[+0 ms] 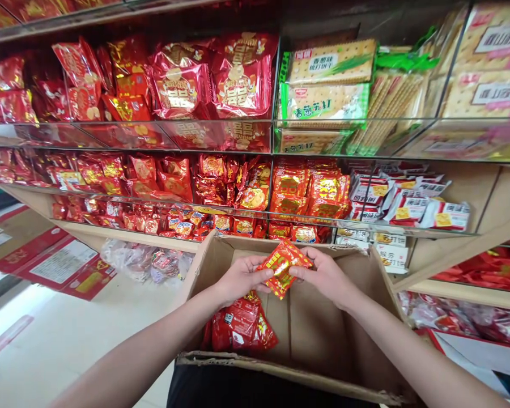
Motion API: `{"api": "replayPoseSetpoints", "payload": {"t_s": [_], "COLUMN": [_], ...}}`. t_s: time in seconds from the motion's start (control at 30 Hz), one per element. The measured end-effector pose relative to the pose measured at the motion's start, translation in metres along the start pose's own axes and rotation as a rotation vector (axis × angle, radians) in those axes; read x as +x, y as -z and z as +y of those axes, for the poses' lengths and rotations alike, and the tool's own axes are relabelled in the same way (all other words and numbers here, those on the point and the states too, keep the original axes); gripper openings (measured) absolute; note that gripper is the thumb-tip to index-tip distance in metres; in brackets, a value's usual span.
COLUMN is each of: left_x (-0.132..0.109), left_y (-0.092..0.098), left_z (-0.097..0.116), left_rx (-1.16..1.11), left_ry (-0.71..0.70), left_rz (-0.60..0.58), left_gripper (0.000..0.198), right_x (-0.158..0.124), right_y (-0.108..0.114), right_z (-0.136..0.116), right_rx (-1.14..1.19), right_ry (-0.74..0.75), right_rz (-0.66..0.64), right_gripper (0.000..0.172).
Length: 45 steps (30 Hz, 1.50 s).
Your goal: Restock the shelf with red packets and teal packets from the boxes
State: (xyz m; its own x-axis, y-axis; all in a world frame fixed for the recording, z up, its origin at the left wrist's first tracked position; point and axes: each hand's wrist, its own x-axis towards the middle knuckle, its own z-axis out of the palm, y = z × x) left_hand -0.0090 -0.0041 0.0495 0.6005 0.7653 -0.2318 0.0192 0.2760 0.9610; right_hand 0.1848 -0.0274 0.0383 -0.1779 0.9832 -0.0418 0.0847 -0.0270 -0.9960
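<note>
Between my two hands is a small red and gold snack packet (283, 267), raised over an open cardboard box (318, 371). My left hand (242, 279) pinches its left side with the thumb on top. On the right side, my right hand (323, 276) grips the packet between thumb and fingers. Below my left hand, several red packets (242, 324) lie in the left part of the box, partly hidden by my forearm. The box's brown bottom shows at its middle and right.
Shelves in front hold red snack packets (181, 85), green-edged cracker packs (327, 102) and small white biscuit packets (408, 204) behind clear guards. Bagged goods (148, 260) sit under the lowest shelf at left. Red cartons (63, 260) stand farther left. A white-lined carton (471, 351) is at lower right.
</note>
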Motion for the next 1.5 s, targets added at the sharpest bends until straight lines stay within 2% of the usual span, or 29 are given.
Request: {"api": "replayPoseSetpoints", "payload": {"t_s": [0.13,0.33,0.47,0.63,0.77,0.97,1.07,1.17,1.27,1.33,1.4,1.43,1.5], "left_x": [0.001,0.003,0.003,0.013,0.023,0.027,0.028,0.027,0.024,0.023,0.023,0.023,0.027], "left_y": [-0.003,-0.015,-0.025,-0.025,-0.025,-0.032,-0.033,-0.034,-0.032,-0.029,-0.024,-0.021,-0.016], "left_z": [0.0,0.002,0.003,0.011,0.014,0.018,0.018,0.014,0.006,-0.001,-0.004,-0.003,0.004], "left_rx": [-0.106,-0.246,-0.285,-0.153,-0.276,-0.529,-0.564,-0.57,-0.497,-0.366,-0.156,-0.012,0.359], "left_ry": [-0.021,-0.035,-0.05,-0.204,-0.207,-0.177,-0.197,-0.23,-0.207,-0.175,-0.195,-0.247,-0.439], "left_rz": [0.072,0.191,0.225,0.295,0.359,0.366,0.355,0.354,0.327,0.327,0.347,0.36,0.38], "left_gripper": [0.038,0.03,0.027,0.026,0.025,0.027,0.026,0.025,0.024,0.025,0.023,0.02,0.017], "right_x": [-0.005,-0.007,-0.01,-0.011,-0.006,0.005,0.008,0.006,0.007,0.014,0.029,0.038,0.059], "right_y": [-0.002,-0.004,-0.008,0.001,0.009,0.017,0.016,0.01,0.013,0.024,0.042,0.051,0.066], "right_z": [-0.004,-0.006,-0.01,-0.012,-0.013,-0.019,-0.023,-0.022,-0.021,-0.026,-0.037,-0.044,-0.058], "right_rx": [0.19,0.26,0.222,0.116,0.135,0.235,0.207,0.183,0.083,-0.025,-0.169,-0.264,-0.49], "right_ry": [-0.053,-0.028,-0.018,0.018,-0.013,0.027,0.075,0.09,0.102,0.155,0.261,0.324,0.461], "right_rz": [0.019,0.07,-0.001,-0.107,0.031,0.238,0.25,0.216,0.172,0.215,0.352,0.438,0.575], "right_gripper": [0.027,0.025,0.035,0.03,0.027,0.028,0.025,0.031,0.036,0.036,0.037,0.037,0.034]}}
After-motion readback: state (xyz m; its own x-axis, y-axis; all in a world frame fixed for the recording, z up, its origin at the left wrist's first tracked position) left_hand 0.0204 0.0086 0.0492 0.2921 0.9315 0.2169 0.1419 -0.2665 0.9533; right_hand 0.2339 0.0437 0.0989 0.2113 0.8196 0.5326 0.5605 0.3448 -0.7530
